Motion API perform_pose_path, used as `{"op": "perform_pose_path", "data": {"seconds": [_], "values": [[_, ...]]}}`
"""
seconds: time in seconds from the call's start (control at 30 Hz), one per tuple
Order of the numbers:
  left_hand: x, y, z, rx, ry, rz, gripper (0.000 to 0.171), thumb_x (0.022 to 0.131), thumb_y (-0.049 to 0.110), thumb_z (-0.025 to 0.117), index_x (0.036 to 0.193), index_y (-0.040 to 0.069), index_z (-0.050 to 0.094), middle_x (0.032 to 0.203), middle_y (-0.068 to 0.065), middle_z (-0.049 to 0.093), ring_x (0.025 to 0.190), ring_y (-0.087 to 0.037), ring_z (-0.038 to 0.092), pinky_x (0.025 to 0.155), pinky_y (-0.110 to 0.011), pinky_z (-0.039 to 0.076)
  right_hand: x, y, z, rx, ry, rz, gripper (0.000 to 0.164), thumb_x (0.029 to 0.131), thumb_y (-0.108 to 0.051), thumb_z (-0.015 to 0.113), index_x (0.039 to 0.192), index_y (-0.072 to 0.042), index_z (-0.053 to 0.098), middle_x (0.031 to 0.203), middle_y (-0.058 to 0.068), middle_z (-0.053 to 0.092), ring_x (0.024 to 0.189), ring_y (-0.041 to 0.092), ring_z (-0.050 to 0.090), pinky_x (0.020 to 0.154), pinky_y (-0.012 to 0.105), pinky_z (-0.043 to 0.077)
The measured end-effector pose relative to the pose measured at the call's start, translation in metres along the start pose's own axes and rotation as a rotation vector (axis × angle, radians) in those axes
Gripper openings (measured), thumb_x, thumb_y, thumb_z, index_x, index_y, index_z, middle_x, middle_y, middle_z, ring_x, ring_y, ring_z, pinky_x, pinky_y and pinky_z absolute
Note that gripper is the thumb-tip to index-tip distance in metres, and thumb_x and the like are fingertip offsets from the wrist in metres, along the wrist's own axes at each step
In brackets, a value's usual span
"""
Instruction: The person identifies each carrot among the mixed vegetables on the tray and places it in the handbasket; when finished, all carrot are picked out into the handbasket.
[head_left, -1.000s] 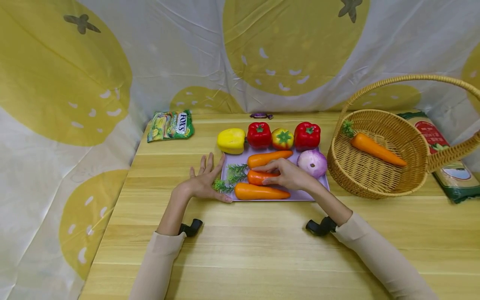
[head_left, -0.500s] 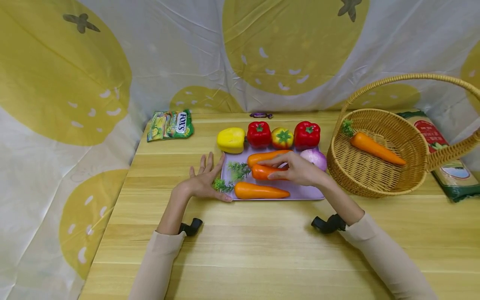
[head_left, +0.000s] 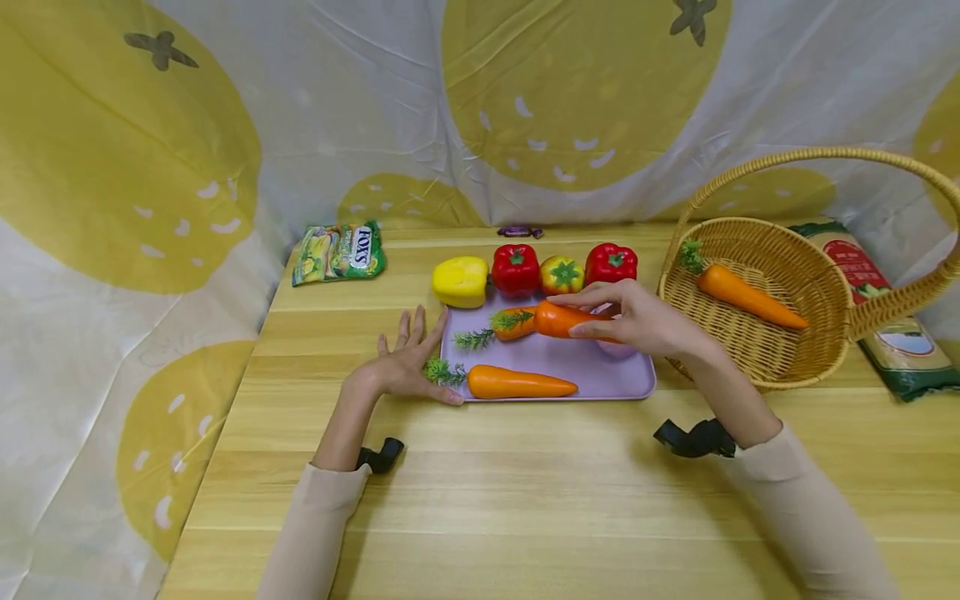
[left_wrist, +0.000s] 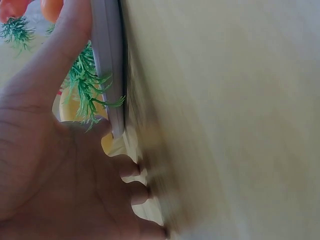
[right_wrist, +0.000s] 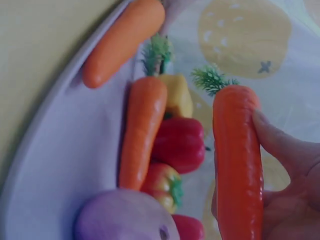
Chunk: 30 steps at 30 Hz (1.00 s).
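Observation:
My right hand (head_left: 648,321) pinches an orange carrot (head_left: 562,320) with a green leafy top, held raised over the lilac tray (head_left: 600,377). In the right wrist view the thumb lies along this carrot's side. My left hand (head_left: 401,367) rests at the tray's left edge, fingers spread, close to the leaves of the front carrot (head_left: 521,382). Another carrot (right_wrist: 142,125) lies toward the back of the tray, partly hidden in the head view by the lifted one. A purple onion (right_wrist: 120,220) sits at the tray's right end, mostly covered by my right hand in the head view.
Behind the tray stand a yellow pepper (head_left: 460,282), two red peppers (head_left: 516,269) and a red-yellow vegetable (head_left: 562,274). To the right is a wicker basket (head_left: 821,287) with a carrot (head_left: 750,296) inside, beside a food bag (head_left: 911,346). A Fox's packet (head_left: 339,253) and purple wrapped candy (head_left: 520,232) lie farther back.
My right hand has lifted the middle carrot off the tray and carried it right and back, toward the onion. My left hand has stayed in place.

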<state>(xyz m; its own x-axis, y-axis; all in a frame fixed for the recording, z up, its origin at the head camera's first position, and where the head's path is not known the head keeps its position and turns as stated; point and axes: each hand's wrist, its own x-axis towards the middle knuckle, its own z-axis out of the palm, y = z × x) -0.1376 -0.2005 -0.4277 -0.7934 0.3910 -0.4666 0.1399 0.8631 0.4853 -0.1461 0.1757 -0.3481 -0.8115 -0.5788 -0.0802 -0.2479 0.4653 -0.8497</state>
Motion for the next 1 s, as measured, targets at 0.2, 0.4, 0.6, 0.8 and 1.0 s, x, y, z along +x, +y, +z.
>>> {"op": "perform_pose_path", "data": {"seconds": [0.2, 0.4, 0.6, 0.8, 1.0], "values": [[-0.006, 0.008, -0.004, -0.02, -0.014, 0.0, 0.145, 0.066, 0.079, 0.081, 0.163, 0.037, -0.018, 0.166, -0.013, -0.038, 0.153, -0.036, -0.037, 0.114, -0.079, -0.019, -0.014, -0.005, -0.026, 0.013, 0.054, 0.018, 0.043, 0.094, -0.014, 0.077, 0.135, -0.021, 0.071, 0.133, 0.006, 0.071, 0.096, 0.017, 0.063, 0.072, 0.022, 0.054], [-0.011, 0.015, -0.008, 0.006, -0.029, -0.011, 0.142, 0.072, 0.069, 0.084, 0.165, 0.032, -0.016, 0.167, -0.016, -0.036, 0.154, -0.038, -0.035, 0.115, -0.078, -0.019, -0.036, -0.01, -0.069, -0.062, 0.105, 0.011, 0.043, 0.094, -0.009, 0.076, 0.136, -0.016, 0.07, 0.125, -0.001, 0.074, 0.074, 0.005, 0.057, 0.057, 0.021, 0.048], [-0.011, 0.016, -0.008, 0.035, -0.034, -0.023, 0.137, 0.078, 0.061, 0.084, 0.165, 0.027, -0.017, 0.166, -0.018, -0.036, 0.154, -0.04, -0.034, 0.117, -0.077, -0.016, -0.057, 0.003, -0.117, -0.085, 0.13, 0.017, 0.045, 0.096, -0.001, 0.071, 0.14, -0.008, 0.066, 0.129, -0.02, 0.069, 0.086, 0.008, 0.064, 0.061, 0.021, 0.052], [-0.012, 0.016, -0.008, 0.029, -0.038, -0.021, 0.139, 0.077, 0.061, 0.084, 0.165, 0.027, -0.017, 0.166, -0.018, -0.036, 0.154, -0.04, -0.035, 0.116, -0.078, -0.017, -0.074, 0.032, -0.153, -0.085, 0.138, 0.191, 0.048, 0.101, -0.009, 0.067, 0.148, -0.013, 0.059, 0.127, -0.024, 0.067, 0.06, 0.013, 0.053, 0.054, 0.027, 0.049], [-0.013, 0.017, -0.008, 0.026, -0.039, -0.02, 0.139, 0.077, 0.062, 0.085, 0.165, 0.027, -0.017, 0.166, -0.018, -0.037, 0.154, -0.04, -0.035, 0.116, -0.078, -0.017, -0.085, 0.068, -0.174, -0.139, 0.106, 0.316, 0.05, 0.102, -0.021, 0.067, 0.151, -0.017, 0.055, 0.136, -0.034, 0.055, 0.109, -0.015, 0.057, 0.08, 0.014, 0.055]]}}
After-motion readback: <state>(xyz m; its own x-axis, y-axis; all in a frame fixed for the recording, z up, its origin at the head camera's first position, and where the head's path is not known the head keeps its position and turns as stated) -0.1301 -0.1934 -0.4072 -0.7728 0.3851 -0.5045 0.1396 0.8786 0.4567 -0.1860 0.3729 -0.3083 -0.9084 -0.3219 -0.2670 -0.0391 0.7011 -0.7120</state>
